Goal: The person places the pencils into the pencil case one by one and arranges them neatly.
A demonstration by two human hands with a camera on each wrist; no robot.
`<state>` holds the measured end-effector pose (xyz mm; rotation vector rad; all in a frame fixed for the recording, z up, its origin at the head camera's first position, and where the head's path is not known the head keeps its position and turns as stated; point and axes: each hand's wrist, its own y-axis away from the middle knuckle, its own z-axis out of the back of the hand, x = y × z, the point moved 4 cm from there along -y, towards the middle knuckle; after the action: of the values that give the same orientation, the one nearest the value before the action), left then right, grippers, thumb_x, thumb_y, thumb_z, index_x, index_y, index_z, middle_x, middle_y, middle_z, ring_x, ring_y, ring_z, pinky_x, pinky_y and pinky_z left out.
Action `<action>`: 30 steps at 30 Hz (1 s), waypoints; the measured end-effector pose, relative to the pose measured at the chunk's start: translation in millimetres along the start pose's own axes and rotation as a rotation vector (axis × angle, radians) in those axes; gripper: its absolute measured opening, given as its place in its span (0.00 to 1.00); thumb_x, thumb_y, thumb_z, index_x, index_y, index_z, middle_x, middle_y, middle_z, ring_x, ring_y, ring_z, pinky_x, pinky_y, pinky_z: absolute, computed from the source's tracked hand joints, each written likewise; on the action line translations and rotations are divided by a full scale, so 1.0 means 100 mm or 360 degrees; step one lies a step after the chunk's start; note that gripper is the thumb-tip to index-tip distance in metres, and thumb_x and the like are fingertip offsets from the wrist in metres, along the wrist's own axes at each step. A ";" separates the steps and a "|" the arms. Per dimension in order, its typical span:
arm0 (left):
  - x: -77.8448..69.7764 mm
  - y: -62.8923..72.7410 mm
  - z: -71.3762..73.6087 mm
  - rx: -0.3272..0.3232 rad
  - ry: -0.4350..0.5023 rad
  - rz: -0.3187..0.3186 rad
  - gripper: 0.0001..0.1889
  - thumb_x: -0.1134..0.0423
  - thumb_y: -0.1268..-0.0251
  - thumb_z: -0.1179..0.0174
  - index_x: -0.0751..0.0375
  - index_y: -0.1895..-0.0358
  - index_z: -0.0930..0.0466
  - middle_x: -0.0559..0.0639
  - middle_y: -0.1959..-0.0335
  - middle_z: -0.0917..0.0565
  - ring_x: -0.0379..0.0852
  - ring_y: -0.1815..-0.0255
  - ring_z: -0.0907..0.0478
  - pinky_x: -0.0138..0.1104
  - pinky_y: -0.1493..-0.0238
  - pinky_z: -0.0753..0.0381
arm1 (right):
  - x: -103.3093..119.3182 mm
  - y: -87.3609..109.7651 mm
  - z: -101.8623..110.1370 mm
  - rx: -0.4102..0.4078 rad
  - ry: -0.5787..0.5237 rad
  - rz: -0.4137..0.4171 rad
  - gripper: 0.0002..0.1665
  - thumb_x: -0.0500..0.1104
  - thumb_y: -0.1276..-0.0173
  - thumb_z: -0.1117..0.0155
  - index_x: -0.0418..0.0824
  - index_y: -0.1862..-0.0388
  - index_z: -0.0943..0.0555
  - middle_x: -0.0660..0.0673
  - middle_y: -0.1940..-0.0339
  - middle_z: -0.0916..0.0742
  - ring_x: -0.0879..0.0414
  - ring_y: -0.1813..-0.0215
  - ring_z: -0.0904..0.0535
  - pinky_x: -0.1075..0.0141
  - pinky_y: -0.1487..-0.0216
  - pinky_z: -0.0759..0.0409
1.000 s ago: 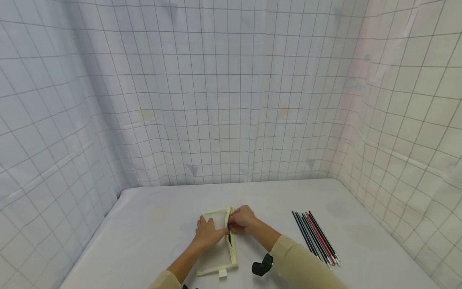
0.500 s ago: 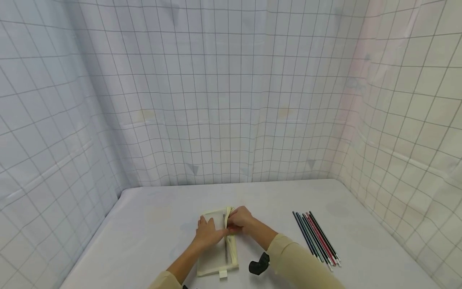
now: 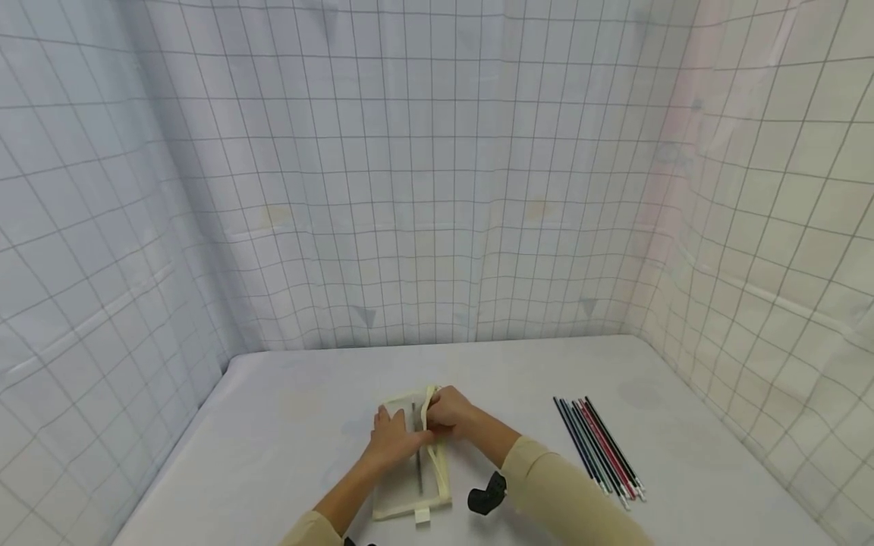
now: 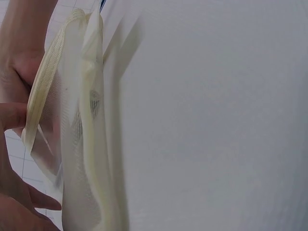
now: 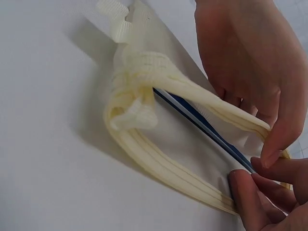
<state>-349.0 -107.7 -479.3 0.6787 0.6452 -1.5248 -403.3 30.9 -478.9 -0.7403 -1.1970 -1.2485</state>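
Observation:
A cream mesh zip pouch lies on the table, its zipped mouth on the right side standing apart. Through the mesh shows one slim pencil, long axis near to far; in the right wrist view the pencil looks blue with a pale face. My left hand lies spread on the pouch, thumb hooked over the upper zip edge. Partly inside the mouth, my right hand pinches the pencil's end between thumb and fingers. The rest of that hand is out of frame there.
Several pencils in blue, teal, red and black lie side by side at the right, white ends toward me. A black device sits by the right wrist. A white fabric tab sticks out at the pouch's near edge. Gridded white curtains surround the table.
My right hand has shifted slightly left, deeper into the pouch. The pencil has moved left from the mouth and now shows through the mesh. The left hand stays where it was.

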 end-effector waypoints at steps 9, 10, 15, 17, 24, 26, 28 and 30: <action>0.01 -0.02 -0.03 -0.0026 -0.0063 -0.0018 0.49 0.47 0.46 0.32 0.86 0.32 0.36 0.88 0.26 0.53 0.84 0.25 0.52 0.71 0.33 0.43 | -0.02 0.04 0.18 0.0056 0.0042 -0.0122 0.07 0.28 0.39 0.26 0.33 0.61 0.11 0.42 0.71 0.12 0.55 0.76 0.17 0.66 0.76 0.17; 0.02 -0.02 -0.04 -0.0026 -0.0065 -0.0010 0.49 0.47 0.46 0.32 0.86 0.32 0.36 0.88 0.26 0.53 0.83 0.25 0.53 0.71 0.33 0.44 | -0.01 0.05 0.20 0.0057 0.0037 -0.0132 0.07 0.28 0.38 0.26 0.33 0.60 0.11 0.42 0.70 0.12 0.54 0.74 0.16 0.65 0.75 0.17; 0.03 -0.03 -0.05 -0.0016 -0.0070 0.0021 0.50 0.47 0.46 0.31 0.87 0.31 0.37 0.88 0.25 0.56 0.83 0.24 0.56 0.72 0.31 0.48 | 0.00 0.09 0.29 0.0071 0.0013 -0.0184 0.11 0.30 0.36 0.26 0.33 0.55 0.12 0.42 0.65 0.11 0.51 0.67 0.12 0.61 0.70 0.14; 0.02 -0.02 -0.05 -0.0012 -0.0071 0.0021 0.51 0.46 0.45 0.30 0.86 0.31 0.38 0.89 0.25 0.56 0.84 0.24 0.57 0.72 0.31 0.48 | -0.01 0.09 0.33 0.0076 0.0014 -0.0186 0.11 0.31 0.36 0.25 0.33 0.54 0.13 0.42 0.65 0.10 0.50 0.65 0.11 0.60 0.68 0.14; 0.01 -0.04 -0.06 0.0000 -0.0073 0.0043 0.52 0.45 0.44 0.29 0.86 0.30 0.39 0.89 0.25 0.57 0.86 0.25 0.57 0.72 0.32 0.48 | 0.01 0.15 0.48 0.0086 0.0049 -0.0178 0.15 0.32 0.37 0.25 0.32 0.51 0.14 0.43 0.62 0.10 0.49 0.63 0.11 0.56 0.64 0.13; 0.00 -0.04 -0.06 -0.0004 -0.0090 0.0046 0.52 0.45 0.45 0.29 0.86 0.30 0.38 0.89 0.25 0.56 0.86 0.25 0.56 0.72 0.32 0.47 | 0.01 0.16 0.53 0.0086 0.0069 -0.0167 0.16 0.32 0.36 0.25 0.31 0.49 0.14 0.43 0.62 0.10 0.49 0.63 0.11 0.56 0.63 0.13; -0.01 -0.04 -0.06 -0.0012 -0.0106 0.0046 0.51 0.46 0.45 0.29 0.86 0.31 0.37 0.89 0.26 0.55 0.86 0.25 0.55 0.71 0.31 0.46 | 0.01 0.16 0.58 0.0084 0.0086 -0.0158 0.17 0.33 0.36 0.25 0.30 0.48 0.15 0.43 0.62 0.10 0.49 0.63 0.11 0.55 0.62 0.13; -0.02 -0.04 -0.05 -0.0020 -0.0108 0.0050 0.51 0.46 0.46 0.28 0.86 0.31 0.36 0.89 0.26 0.55 0.85 0.25 0.55 0.71 0.31 0.46 | 0.02 0.17 0.63 0.0086 0.0097 -0.0148 0.18 0.33 0.35 0.25 0.30 0.47 0.15 0.43 0.62 0.10 0.48 0.62 0.11 0.54 0.62 0.13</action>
<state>-352.6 -102.5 -481.2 0.6222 0.5895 -1.5072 -403.6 92.3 -457.1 -0.6085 -1.2221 -1.3011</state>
